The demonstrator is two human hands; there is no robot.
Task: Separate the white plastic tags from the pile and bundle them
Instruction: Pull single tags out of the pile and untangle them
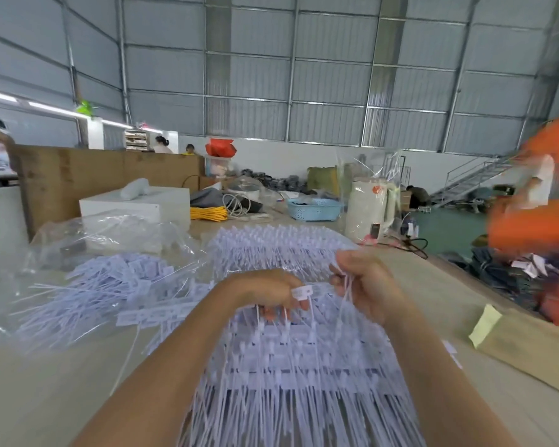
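Two hands work over the table (pixel 55 382). The left hand (pixel 265 293) and right hand (pixel 365 285) each pinch thin strands of the white tags (pixel 297 366), whose tails run toward the person. One looser tag pile (pixel 110 291) lies left, on clear plastic.

The scene is bright and evenly lit, a soft daylight with a cool bluish cast and almost no hard shadows on the pale surface (pixel 62 382). Long ceiling light strips (pixel 46 106) at upper left glow white. The wide lens bows the wall panels and roof beams toward the edges. An orange-clad person (pixel 536 221) at right is smeared by motion blur, and clear plastic bags (pixel 110 233) catch small glints.
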